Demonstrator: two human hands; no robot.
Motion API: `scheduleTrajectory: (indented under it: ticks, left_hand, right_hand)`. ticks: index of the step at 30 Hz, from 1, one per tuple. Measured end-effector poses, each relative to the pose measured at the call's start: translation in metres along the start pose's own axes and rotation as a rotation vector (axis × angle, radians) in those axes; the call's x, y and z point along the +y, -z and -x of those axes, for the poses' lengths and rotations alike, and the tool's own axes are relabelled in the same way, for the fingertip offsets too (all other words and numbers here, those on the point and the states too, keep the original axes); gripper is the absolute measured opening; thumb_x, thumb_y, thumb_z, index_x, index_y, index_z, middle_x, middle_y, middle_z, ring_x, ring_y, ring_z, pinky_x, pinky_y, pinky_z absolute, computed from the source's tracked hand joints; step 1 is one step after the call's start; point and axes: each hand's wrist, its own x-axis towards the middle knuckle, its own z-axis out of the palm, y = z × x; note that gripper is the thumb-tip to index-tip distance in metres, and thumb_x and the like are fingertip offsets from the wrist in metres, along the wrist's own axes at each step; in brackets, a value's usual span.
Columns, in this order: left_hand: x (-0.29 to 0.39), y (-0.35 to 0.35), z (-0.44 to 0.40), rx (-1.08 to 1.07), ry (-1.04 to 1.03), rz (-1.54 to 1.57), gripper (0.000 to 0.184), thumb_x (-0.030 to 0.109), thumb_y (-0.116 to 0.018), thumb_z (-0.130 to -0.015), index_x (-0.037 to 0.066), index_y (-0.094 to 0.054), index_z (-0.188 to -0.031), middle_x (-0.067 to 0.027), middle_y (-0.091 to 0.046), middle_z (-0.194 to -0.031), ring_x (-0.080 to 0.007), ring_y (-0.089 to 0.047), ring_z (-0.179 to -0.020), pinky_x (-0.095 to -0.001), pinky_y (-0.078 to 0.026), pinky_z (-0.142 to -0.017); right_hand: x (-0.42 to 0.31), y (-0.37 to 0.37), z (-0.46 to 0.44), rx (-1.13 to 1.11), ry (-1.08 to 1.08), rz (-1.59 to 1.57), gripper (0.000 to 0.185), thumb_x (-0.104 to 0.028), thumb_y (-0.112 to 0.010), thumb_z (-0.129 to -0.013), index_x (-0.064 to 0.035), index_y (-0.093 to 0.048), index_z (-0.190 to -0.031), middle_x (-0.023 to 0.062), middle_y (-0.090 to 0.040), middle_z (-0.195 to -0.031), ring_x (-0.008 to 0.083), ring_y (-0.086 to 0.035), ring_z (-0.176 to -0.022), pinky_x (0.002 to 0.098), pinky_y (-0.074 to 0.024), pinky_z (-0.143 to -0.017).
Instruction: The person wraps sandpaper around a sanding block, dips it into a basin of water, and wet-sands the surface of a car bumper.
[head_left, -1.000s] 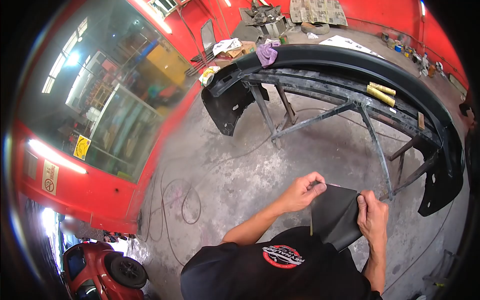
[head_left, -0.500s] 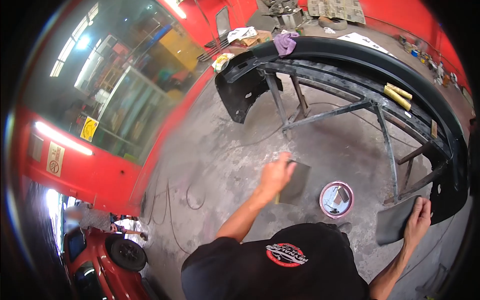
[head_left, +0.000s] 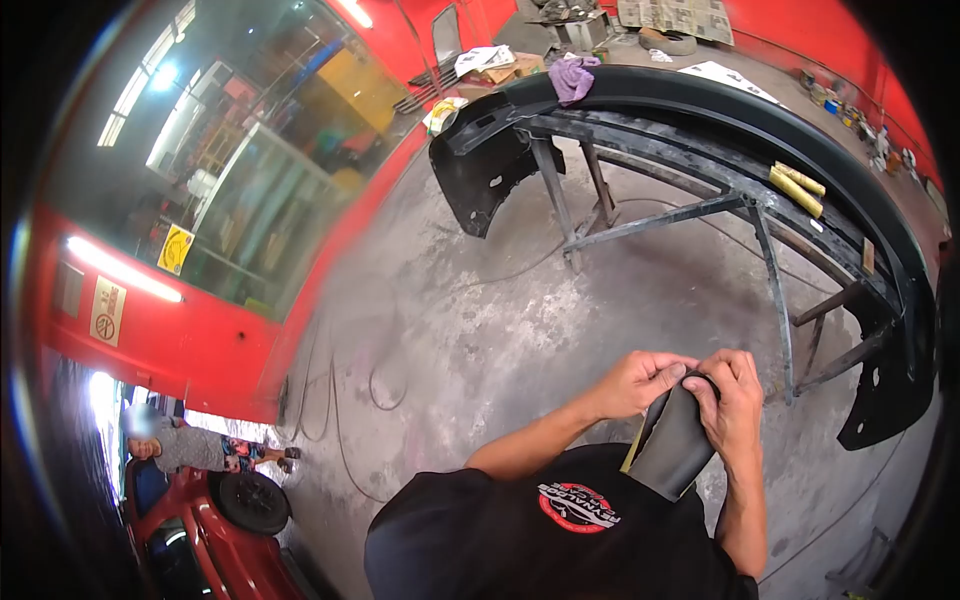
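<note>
Grey sheet (head_left: 677, 445), REYNALDOS CAR CARE shirt (head_left: 545, 548)

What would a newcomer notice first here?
Probably the big black bumper arching over a metal stand at upper right, with a purple cloth draped on its top edge. Next, the red wall at left, with its large window. At lower centre, the left hand and right hand hold a dark sheet.

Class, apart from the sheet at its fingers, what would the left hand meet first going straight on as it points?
Most likely the right hand, just beyond the left hand at the top of the dark sheet; this single view leaves depth unclear.
</note>
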Motion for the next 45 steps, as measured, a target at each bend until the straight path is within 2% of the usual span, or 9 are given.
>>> scheduleTrajectory:
  ticks: [7,13,18,25,29,31,35,41,45]
  left_hand:
    - [-0.009,-0.016,0.018,0.133,-0.062,-0.095,0.049,0.039,-0.049,-0.101,0.000,-0.057,-0.129,-0.0112,-0.065,-0.117,-0.0136,-0.056,-0.110,-0.0306,-0.044,-0.096]
    - [-0.019,-0.013,0.010,0.074,-0.202,0.278,0.052,0.034,-0.051,-0.101,0.002,-0.044,-0.141,-0.0099,-0.057,-0.129,-0.0159,-0.051,-0.120,-0.0303,-0.040,-0.101]
    - [0.016,0.000,0.027,-0.106,-0.048,0.036,0.043,0.017,-0.050,-0.100,0.006,-0.044,-0.141,0.0022,-0.053,-0.086,-0.0048,-0.050,-0.078,-0.0239,-0.046,-0.073]
    - [0.021,0.005,0.035,0.098,-0.066,-0.114,0.033,0.009,-0.047,-0.099,0.007,-0.051,-0.131,0.0041,-0.046,-0.067,-0.0040,-0.042,-0.062,-0.0228,-0.039,-0.060]
    - [0.012,0.006,0.047,0.220,-0.173,-0.224,0.025,0.013,-0.046,-0.101,0.006,-0.054,-0.124,0.0022,-0.051,-0.068,-0.0044,-0.043,-0.062,-0.0235,-0.037,-0.058]
    - [0.018,0.002,0.051,0.266,0.064,-0.141,0.025,0.017,-0.046,-0.102,0.005,-0.054,-0.123,0.0007,-0.052,-0.068,-0.0055,-0.044,-0.063,-0.0246,-0.038,-0.058]
    - [0.037,-0.010,0.049,0.438,0.036,-0.239,0.026,0.019,-0.046,-0.103,0.005,-0.053,-0.124,-0.0005,-0.052,-0.068,-0.0065,-0.045,-0.063,-0.0252,-0.038,-0.058]
    - [0.008,-0.002,0.049,0.526,-0.365,-0.511,0.025,0.015,-0.053,-0.099,0.005,-0.056,-0.122,-0.0019,-0.058,-0.074,-0.0070,-0.050,-0.066,-0.0251,-0.040,-0.059]
    - [0.018,0.017,0.073,0.035,-0.252,-0.583,0.037,0.013,-0.064,-0.093,0.006,-0.055,-0.127,-0.0057,-0.067,-0.087,-0.0086,-0.058,-0.072,-0.0251,-0.046,-0.063]
  right_hand:
    - [-0.015,-0.009,0.024,-0.123,-0.404,-0.112,0.022,-0.013,-0.074,-0.081,-0.0027,-0.063,-0.097,0.0163,-0.066,-0.096,0.0354,-0.064,-0.086,0.0402,-0.0509,-0.074]
    - [-0.030,-0.008,0.017,-0.094,0.054,0.084,0.029,0.003,-0.060,-0.082,0.0024,-0.063,-0.110,0.0180,-0.065,-0.109,0.0362,-0.062,-0.104,0.0429,-0.0478,-0.088]
    - [-0.025,-0.003,0.021,0.009,-0.072,0.029,0.039,0.002,-0.066,-0.078,0.0030,-0.061,-0.116,0.0219,-0.060,-0.120,0.0372,-0.058,-0.113,0.0434,-0.0441,-0.098]
    - [-0.037,0.026,0.022,0.000,-0.343,-0.105,0.065,-0.011,-0.080,-0.071,0.0023,-0.053,-0.128,0.0206,-0.056,-0.126,0.0341,-0.057,-0.113,0.0399,-0.0463,-0.093]
    - [-0.021,0.030,0.048,-0.253,-0.625,-0.347,0.074,-0.016,-0.081,-0.074,0.0001,-0.046,-0.137,0.0054,-0.063,-0.075,0.0097,-0.055,-0.061,0.0233,-0.0432,-0.057]
    - [-0.028,0.024,0.049,-0.161,-0.642,-0.379,0.069,-0.014,-0.078,-0.079,0.0002,-0.046,-0.138,0.0010,-0.058,-0.070,0.0066,-0.046,-0.059,0.0213,-0.0367,-0.054]
    - [-0.029,0.015,0.055,-0.019,-0.629,-0.331,0.058,-0.018,-0.071,-0.088,0.0002,-0.047,-0.138,-0.0043,-0.045,-0.063,0.0017,-0.036,-0.058,0.0196,-0.0291,-0.051]
    - [-0.009,0.004,0.071,0.021,-0.423,-0.195,0.057,-0.023,-0.071,-0.089,0.0005,-0.049,-0.136,-0.0021,-0.052,-0.067,0.0045,-0.043,-0.060,0.0203,-0.0352,-0.055]
    - [-0.018,0.015,0.063,-0.010,-0.380,-0.184,0.060,-0.014,-0.077,-0.081,0.0028,-0.052,-0.132,0.0021,-0.057,-0.064,0.0088,-0.052,-0.057,0.0213,-0.0431,-0.057]
